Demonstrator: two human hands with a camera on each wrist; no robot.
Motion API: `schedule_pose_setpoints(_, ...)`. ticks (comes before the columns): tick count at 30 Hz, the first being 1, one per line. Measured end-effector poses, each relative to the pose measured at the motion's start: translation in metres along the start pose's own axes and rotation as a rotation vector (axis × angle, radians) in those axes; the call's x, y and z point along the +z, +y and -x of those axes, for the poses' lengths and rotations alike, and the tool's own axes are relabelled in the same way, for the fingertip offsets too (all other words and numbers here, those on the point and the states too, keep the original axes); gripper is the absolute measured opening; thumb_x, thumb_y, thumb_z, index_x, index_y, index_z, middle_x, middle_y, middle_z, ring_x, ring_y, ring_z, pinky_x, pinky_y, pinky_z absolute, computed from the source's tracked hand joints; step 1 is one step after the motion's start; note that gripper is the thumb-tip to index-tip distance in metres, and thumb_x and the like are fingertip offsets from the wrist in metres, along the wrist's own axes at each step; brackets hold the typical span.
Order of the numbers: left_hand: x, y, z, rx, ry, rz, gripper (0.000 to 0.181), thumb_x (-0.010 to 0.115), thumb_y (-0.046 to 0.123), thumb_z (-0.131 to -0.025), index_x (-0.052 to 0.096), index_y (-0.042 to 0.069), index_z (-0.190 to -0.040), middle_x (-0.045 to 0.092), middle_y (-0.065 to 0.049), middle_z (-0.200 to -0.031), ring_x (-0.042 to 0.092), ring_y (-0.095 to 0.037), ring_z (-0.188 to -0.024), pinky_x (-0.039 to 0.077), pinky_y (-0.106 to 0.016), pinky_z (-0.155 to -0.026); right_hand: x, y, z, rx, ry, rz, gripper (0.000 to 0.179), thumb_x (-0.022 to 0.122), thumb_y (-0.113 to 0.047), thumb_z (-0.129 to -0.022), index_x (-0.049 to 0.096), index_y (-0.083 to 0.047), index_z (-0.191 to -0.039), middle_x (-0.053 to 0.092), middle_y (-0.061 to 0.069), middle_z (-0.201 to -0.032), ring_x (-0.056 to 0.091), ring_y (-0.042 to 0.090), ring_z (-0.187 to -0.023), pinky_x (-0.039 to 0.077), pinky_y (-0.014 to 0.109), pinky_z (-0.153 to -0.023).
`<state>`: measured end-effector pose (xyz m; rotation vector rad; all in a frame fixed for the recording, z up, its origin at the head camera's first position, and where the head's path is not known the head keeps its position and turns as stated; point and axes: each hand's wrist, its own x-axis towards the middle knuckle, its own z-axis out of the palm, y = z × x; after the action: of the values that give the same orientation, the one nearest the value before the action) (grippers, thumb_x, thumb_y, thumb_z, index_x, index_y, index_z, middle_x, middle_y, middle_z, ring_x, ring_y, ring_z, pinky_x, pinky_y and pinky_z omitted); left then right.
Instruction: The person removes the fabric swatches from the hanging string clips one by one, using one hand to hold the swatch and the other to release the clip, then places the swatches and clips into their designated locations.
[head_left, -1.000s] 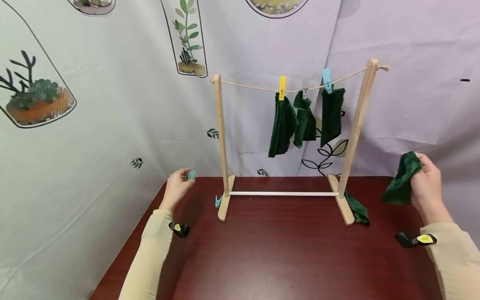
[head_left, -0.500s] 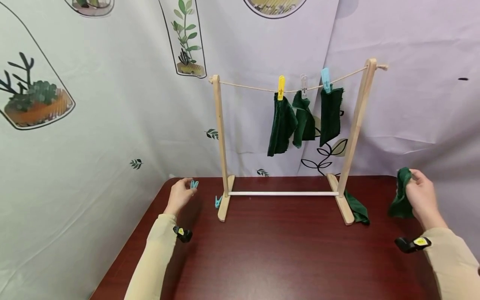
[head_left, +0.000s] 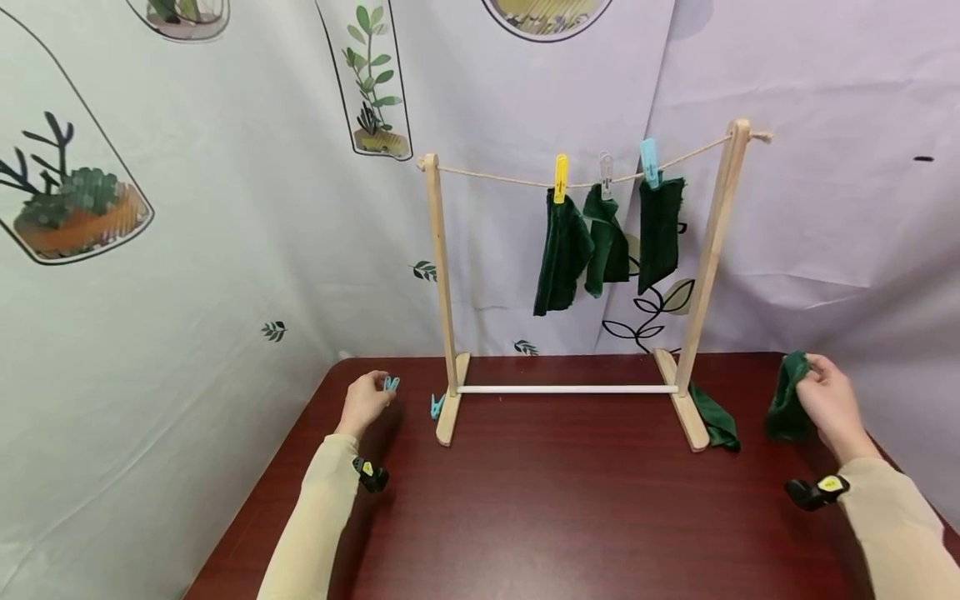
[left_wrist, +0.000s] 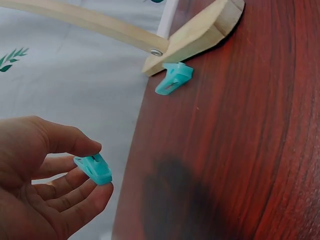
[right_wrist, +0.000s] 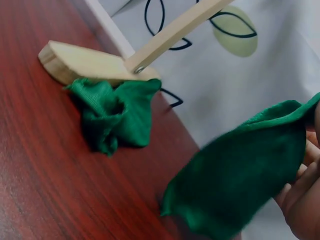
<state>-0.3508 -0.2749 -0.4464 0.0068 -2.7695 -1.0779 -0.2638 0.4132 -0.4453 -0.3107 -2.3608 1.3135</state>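
Between thumb and fingers my left hand (head_left: 365, 402) pinches a small teal clothespin (left_wrist: 95, 169), left of the rack. A second teal clothespin (left_wrist: 175, 78) lies on the table against the rack's left foot (left_wrist: 200, 35). My right hand (head_left: 831, 400) grips a green cloth (right_wrist: 240, 170) by its upper edge, and the rest droops. Crumpled beside the rack's right foot (right_wrist: 82, 62) is another green cloth (right_wrist: 117, 112). From the rope (head_left: 495, 177) hang three dark green cloths, under a yellow clothespin (head_left: 561, 178), a clear clothespin (head_left: 606, 173) and a blue clothespin (head_left: 649, 163).
The wooden rack has a left post (head_left: 441, 267), a right post (head_left: 712, 250) and a white crossbar (head_left: 566, 389) low between them. It stands at the back of the dark red table (head_left: 555, 500), before a plant-printed curtain (head_left: 315, 208).
My right hand has come down and a little left with its cloth. My left hand, still holding the clothespin, has moved slightly down and right.
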Motion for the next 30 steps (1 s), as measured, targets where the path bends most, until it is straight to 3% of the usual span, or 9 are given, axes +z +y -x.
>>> schedule_pose_setpoints(2, 0.003, -0.002, 0.000, -0.011, -0.005, 0.004, 0.048, 0.064, 0.003, -0.090, 0.056, -0.010, -0.135, 0.065, -0.023, -0.107, 0.061, -0.025, -0.078, 0.048, -0.029, -0.063, 0.003, 0.004, -0.002, -0.016, -0.015, 0.026, 0.040, 0.038, -0.012, -0.099, 0.048, 0.010, -0.130, 0.047, -0.032, -0.078, 0.043, -0.002, -0.077, 0.036, 0.019, -0.066)
schedule_pose_setpoints(7, 0.009, -0.005, 0.000, -0.031, -0.021, 0.013, 0.048, 0.065, 0.003, -0.090, 0.056, -0.009, -0.135, 0.064, -0.022, -0.106, 0.059, -0.025, -0.078, 0.048, -0.031, -0.064, 0.011, 0.014, -0.007, -0.047, -0.052, 0.050, 0.047, 0.046, -0.018, -0.101, 0.045, 0.014, -0.134, 0.046, -0.035, -0.080, 0.044, -0.011, -0.074, 0.038, 0.015, -0.064)
schedule_pose_setpoints(10, 0.012, -0.007, -0.002, -0.031, -0.027, 0.019, 0.049, 0.065, 0.003, -0.089, 0.055, -0.010, -0.135, 0.064, -0.022, -0.106, 0.059, -0.024, -0.077, 0.050, -0.034, -0.065, 0.016, 0.017, -0.009, -0.059, -0.068, 0.067, 0.049, 0.047, -0.015, -0.100, 0.041, 0.017, -0.137, 0.059, -0.020, -0.085, 0.042, -0.015, -0.075, 0.039, 0.012, -0.063)
schedule_pose_setpoints(14, 0.014, -0.008, -0.007, -0.022, -0.020, 0.012, 0.049, 0.067, 0.004, -0.088, 0.057, -0.011, -0.134, 0.065, -0.022, -0.106, 0.060, -0.025, -0.076, 0.052, -0.037, -0.068, 0.021, 0.018, -0.011, -0.065, -0.070, 0.105, 0.050, 0.044, -0.002, -0.093, 0.038, 0.019, -0.138, 0.064, 0.016, -0.099, 0.040, -0.012, -0.075, 0.038, 0.013, -0.063)
schedule_pose_setpoints(15, 0.014, -0.008, -0.008, -0.022, -0.019, 0.010, 0.049, 0.068, 0.004, -0.088, 0.057, -0.011, -0.133, 0.065, -0.023, -0.106, 0.060, -0.025, -0.077, 0.052, -0.037, -0.069, 0.022, 0.018, -0.012, -0.066, -0.067, 0.110, 0.051, 0.044, 0.000, -0.091, 0.039, 0.019, -0.138, 0.064, 0.015, -0.098, 0.041, -0.011, -0.074, 0.038, 0.014, -0.063)
schedule_pose_setpoints(18, 0.017, -0.008, -0.010, -0.017, -0.022, 0.003, 0.048, 0.069, 0.004, -0.088, 0.057, -0.012, -0.132, 0.065, -0.023, -0.105, 0.061, -0.027, -0.078, 0.052, -0.038, -0.069, 0.025, 0.019, -0.013, -0.054, -0.075, 0.158, 0.054, 0.045, 0.002, -0.087, 0.039, 0.017, -0.139, 0.059, 0.029, -0.111, 0.045, 0.000, -0.080, 0.037, 0.019, -0.066)
schedule_pose_setpoints(21, 0.019, -0.009, -0.013, -0.022, -0.023, 0.007, 0.048, 0.070, 0.004, -0.089, 0.057, -0.012, -0.132, 0.065, -0.025, -0.106, 0.061, -0.028, -0.079, 0.052, -0.039, -0.069, 0.028, 0.020, -0.015, -0.048, -0.096, 0.181, 0.054, 0.044, 0.000, -0.090, 0.038, 0.017, -0.141, 0.054, 0.037, -0.122, 0.053, 0.021, -0.093, 0.036, 0.022, -0.069)
schedule_pose_setpoints(24, 0.022, -0.009, -0.015, -0.029, -0.021, 0.005, 0.047, 0.070, 0.004, -0.089, 0.057, -0.012, -0.132, 0.065, -0.026, -0.109, 0.063, -0.029, -0.081, 0.054, -0.040, -0.071, 0.030, 0.022, -0.017, -0.044, -0.133, 0.194, 0.052, 0.043, -0.002, -0.095, 0.035, 0.017, -0.143, 0.050, 0.041, -0.128, 0.052, 0.044, -0.106, 0.036, 0.024, -0.070)
schedule_pose_setpoints(30, 0.027, -0.012, -0.016, -0.038, -0.020, -0.008, 0.046, 0.071, 0.005, -0.089, 0.059, -0.012, -0.129, 0.065, -0.027, -0.111, 0.063, -0.031, -0.085, 0.053, -0.041, -0.073, 0.036, 0.028, -0.018, -0.034, -0.171, 0.203, 0.051, 0.046, -0.008, -0.101, 0.034, 0.019, -0.143, 0.049, 0.043, -0.127, 0.052, 0.053, -0.109, 0.041, 0.027, -0.069)
